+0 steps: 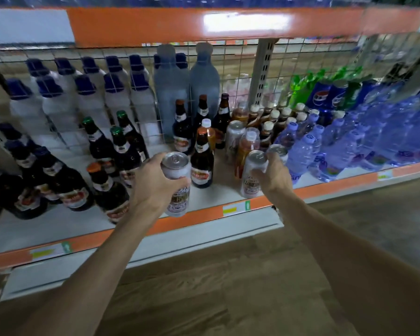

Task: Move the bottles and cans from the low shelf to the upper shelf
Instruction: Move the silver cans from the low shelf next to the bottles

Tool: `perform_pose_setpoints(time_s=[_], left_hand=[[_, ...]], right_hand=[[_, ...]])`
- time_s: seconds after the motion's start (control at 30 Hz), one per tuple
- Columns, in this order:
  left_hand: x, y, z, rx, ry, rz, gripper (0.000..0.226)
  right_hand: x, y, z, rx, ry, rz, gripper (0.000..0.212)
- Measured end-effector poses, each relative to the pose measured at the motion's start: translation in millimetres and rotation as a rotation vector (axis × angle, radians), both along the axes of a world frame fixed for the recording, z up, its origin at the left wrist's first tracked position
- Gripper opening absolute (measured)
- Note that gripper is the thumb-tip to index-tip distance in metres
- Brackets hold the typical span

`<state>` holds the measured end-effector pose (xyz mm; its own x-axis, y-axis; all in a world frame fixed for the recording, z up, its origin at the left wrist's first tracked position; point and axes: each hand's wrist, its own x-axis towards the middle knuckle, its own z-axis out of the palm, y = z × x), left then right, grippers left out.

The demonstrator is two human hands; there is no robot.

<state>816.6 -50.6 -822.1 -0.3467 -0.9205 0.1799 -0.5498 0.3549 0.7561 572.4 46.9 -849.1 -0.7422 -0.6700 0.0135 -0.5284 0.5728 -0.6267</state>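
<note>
Our left hand (155, 184) grips a white can (177, 187) around its upper half, with fingers and thumb curled round it. The can leans slightly and its base shows in front of the orange edge strip (199, 215) of the low shelf (58, 226), so we hold it at the shelf's front lip rather than deep on the board.

Our right hand (274, 174) wraps a second can (251, 180) near its top, with the fingers curled over the rim. This can is upright near the front of the low shelf. We cannot tell whether its base rests on the board or is just off it. A third can (278, 149) stands just behind our right fingers, and we cannot tell whether they touch it.

Between our two hands a brown bottle (201, 166) with a red label stands upright. To the left, a cluster of dark bottles (66, 183) fills the shelf. To the right stand rows of blue water bottles (301, 156). A wire grid (235, 69) backs the shelf. The orange beam of the upper shelf (136, 25) runs across the top of our view.
</note>
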Motion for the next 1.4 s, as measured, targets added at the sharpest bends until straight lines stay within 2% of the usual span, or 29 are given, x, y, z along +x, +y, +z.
perform_pose_setpoints(time_s=[0.13,0.37,0.47,0.57,0.7,0.8,0.93,1.1,1.2,1.3,1.4], left_hand=[[-10,-6,-10,0.027,-0.006,0.021,0.064],[-15,-10,-16,0.075,0.004,0.005,0.062],[-12,-10,-19,0.108,0.033,-0.001,0.060],[-6,-10,-14,0.115,0.034,-0.028,0.058],[4,-8,26,0.133,0.044,-0.041,0.056],[17,5,91,0.158,0.043,-0.052,0.064],[36,37,226,0.195,-0.024,-0.084,0.068],[63,86,433,0.275,-0.038,-0.096,0.053],[76,105,551,0.309,-0.072,-0.093,0.055],[88,116,652,0.299,-0.082,-0.103,0.064],[108,118,737,0.210,-0.062,-0.100,0.049]], right_hand=[[-27,-20,-6,-0.021,-0.038,0.061,0.037],[-38,-38,-12,0.120,0.011,0.118,0.058],[-33,-36,-17,0.073,-0.001,0.097,0.059],[-16,-29,-14,0.001,-0.052,0.076,0.051],[19,-13,23,-0.057,-0.074,0.036,0.046],[50,4,95,-0.068,-0.155,0.005,0.046],[99,46,240,-0.060,-0.216,0.026,0.026],[144,110,451,0.008,-0.258,0.078,0.043],[161,134,574,0.011,-0.339,0.069,0.046],[170,141,673,-0.030,-0.314,0.102,0.045],[178,138,751,-0.084,-0.240,0.123,0.043]])
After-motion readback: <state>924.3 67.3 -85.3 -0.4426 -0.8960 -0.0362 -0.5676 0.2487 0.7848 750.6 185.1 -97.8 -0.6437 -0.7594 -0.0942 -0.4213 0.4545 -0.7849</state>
